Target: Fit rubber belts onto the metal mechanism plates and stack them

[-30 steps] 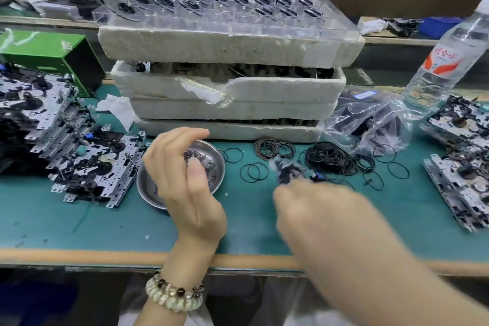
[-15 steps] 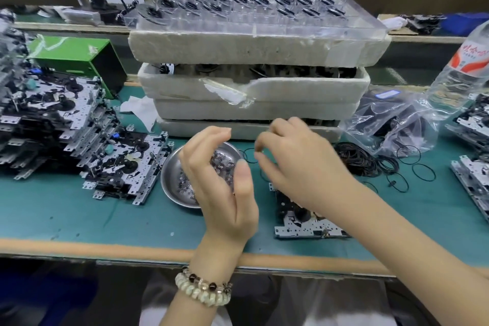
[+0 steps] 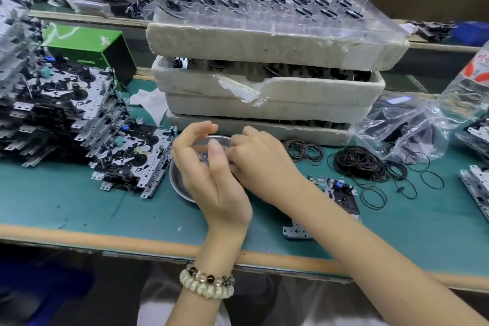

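Note:
A metal mechanism plate (image 3: 344, 198) lies flat on the green mat, partly under my right forearm. My right hand (image 3: 259, 164) reaches left over a shallow steel dish (image 3: 176, 182) of small parts; its fingers curl downward and their tips are hidden behind my left thumb. My left hand (image 3: 209, 180) hovers over the same dish with fingers loosely curled and nothing visible in them. A pile of black rubber belts (image 3: 357, 164) lies to the right, with a few loose rings (image 3: 304, 151) nearer the dish. A tall stack of plates (image 3: 53, 103) stands at the left.
A low pile of plates (image 3: 137, 159) sits just left of the dish. Stacked foam trays (image 3: 264, 45) of spindled parts stand behind. A clear bag (image 3: 407, 127), a water bottle (image 3: 468, 87) and more plates (image 3: 476, 188) are at the right; a green box (image 3: 87, 45) at back left.
My right hand set the mechanism plate down on the mat and moved left to the dish. My left hand stayed over the dish.

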Demonstrator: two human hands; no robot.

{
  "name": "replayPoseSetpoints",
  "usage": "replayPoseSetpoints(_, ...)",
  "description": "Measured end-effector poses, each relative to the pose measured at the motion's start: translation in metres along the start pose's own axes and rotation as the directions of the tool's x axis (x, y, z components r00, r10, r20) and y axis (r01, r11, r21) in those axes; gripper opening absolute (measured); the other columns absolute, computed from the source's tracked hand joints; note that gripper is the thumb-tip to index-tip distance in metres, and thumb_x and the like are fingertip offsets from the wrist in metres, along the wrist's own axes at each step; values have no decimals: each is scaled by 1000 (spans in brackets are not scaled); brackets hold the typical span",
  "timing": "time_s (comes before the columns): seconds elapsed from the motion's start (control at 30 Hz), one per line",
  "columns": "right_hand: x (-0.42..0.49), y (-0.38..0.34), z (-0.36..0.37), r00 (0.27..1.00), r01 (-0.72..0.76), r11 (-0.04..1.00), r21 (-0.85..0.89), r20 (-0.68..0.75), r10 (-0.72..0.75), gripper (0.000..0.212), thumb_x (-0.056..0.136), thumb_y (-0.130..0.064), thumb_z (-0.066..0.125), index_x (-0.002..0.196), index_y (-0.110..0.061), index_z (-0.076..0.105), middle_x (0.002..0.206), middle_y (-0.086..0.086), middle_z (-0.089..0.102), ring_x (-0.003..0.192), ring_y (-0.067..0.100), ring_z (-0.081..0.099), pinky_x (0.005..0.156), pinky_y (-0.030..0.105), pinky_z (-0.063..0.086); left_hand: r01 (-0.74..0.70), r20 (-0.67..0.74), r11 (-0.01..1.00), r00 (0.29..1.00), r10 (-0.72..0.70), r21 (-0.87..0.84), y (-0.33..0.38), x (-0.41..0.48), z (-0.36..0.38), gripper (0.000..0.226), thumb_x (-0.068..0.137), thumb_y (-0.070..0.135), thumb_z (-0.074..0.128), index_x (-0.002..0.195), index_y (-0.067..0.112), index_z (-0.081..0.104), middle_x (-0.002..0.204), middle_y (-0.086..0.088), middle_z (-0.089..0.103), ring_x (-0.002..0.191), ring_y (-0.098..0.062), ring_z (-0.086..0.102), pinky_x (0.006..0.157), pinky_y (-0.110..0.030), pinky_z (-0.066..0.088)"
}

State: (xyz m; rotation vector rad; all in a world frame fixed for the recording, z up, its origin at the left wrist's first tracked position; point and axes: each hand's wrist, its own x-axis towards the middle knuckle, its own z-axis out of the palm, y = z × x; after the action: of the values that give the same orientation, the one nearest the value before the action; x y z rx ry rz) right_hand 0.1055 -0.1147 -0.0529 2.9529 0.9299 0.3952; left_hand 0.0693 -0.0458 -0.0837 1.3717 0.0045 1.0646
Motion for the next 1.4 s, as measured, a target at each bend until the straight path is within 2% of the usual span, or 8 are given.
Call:
replayPoseSetpoints(0.17, 5, -3, 2, 1000, -20, 999, 29, -6, 20, 16, 97, -24, 51, 93, -19, 65, 83, -5, 43, 90, 20, 43, 64, 30, 21, 38, -19, 999, 999, -38, -34, -1, 1, 0, 24, 99, 21, 37, 115, 10, 52, 109, -9, 60, 100, -6, 57, 85, -17, 40)
replayPoseSetpoints(0.3, 0, -1, -4, 999, -49, 992, 119, 27, 46, 23, 97, -34, 50, 102, -21, 68, 95, -4, 51, 86, 17, 27, 69, 29, 23, 40, -2, 998, 999, -40, -39, 2, 0, 1, 24, 99, 20, 37, 114, 10, 52, 107, -8, 59, 98, -2, 56, 84, -15, 40)
replayPoseSetpoints(0.47, -3, 1, -11, 993, -48, 974, 223, 115, 22, 23, 93, -39, 56, 111, -32, 68, 86, -7, 36, 84, 18, 24, 71, 30, 25, 58, 3, 997, 998, -58, -50, 6, 0, 1, 23, 98, 24, 36, 112, 15, 51, 106, -4, 57, 100, -10, 56, 87, -18, 39)
replayPoseSetpoints(0.8, 0, -5, -6, 998, -49, 959, 277, 57, 35, 16, 93, -27, 59, 80, -19, 63, 77, -9, 34, 82, 16, 26, 69, 29, 22, 85, 2, 995, 996, -85, -46, 6, 1, 1, 25, 97, 25, 36, 112, 15, 52, 105, 0, 58, 99, -8, 56, 86, -18, 39)
replayPoseSetpoints(1.0, -2, -3, -7, 997, -77, 953, 294, 49, 65, 16, 98, -29, 50, 84, -22, 50, 82, -9, 37, 81, 17, 27, 70, 31, 27, 87, 8, 995, 996, -86, -44, 6, 1, 0, 26, 98, 25, 35, 113, 12, 52, 104, 0, 59, 98, -6, 56, 86, -18, 39)
replayPoseSetpoints(1.1, -5, -2, -5, 991, -75, 967, 244, 130, 44, 18, 103, -34, 39, 91, -21, 40, 89, -7, 36, 83, 18, 25, 69, 31, 21, 77, 21, 997, 997, -77, -30, 7, 0, 0, 25, 98, 24, 36, 113, 12, 53, 104, -1, 59, 99, -12, 58, 87, -23, 41)
replayPoseSetpoints(1.2, -5, -5, -4, 989, -39, 984, 171, 148, 14, 20, 101, -32, 38, 98, -17, 51, 92, -5, 41, 86, 19, 26, 69, 30, 21, 26, 47, 999, 999, -27, 19, 9, -2, 0, 26, 98, 24, 37, 112, 10, 54, 104, -10, 62, 97, -21, 60, 87, -26, 42)
replayPoseSetpoints(1.4, -3, -5, -13, 992, -118, 956, 270, 65, 104, 23, 92, -26, 49, 75, -20, 64, 81, -5, 56, 86, 19, 35, 69, 31, 24, -47, 103, 998, 994, 43, 38, 14, -2, -1, 20, 99, 26, 37, 112, 28, 51, 104, -15, 61, 94, -34, 59, 82, -39, 47)
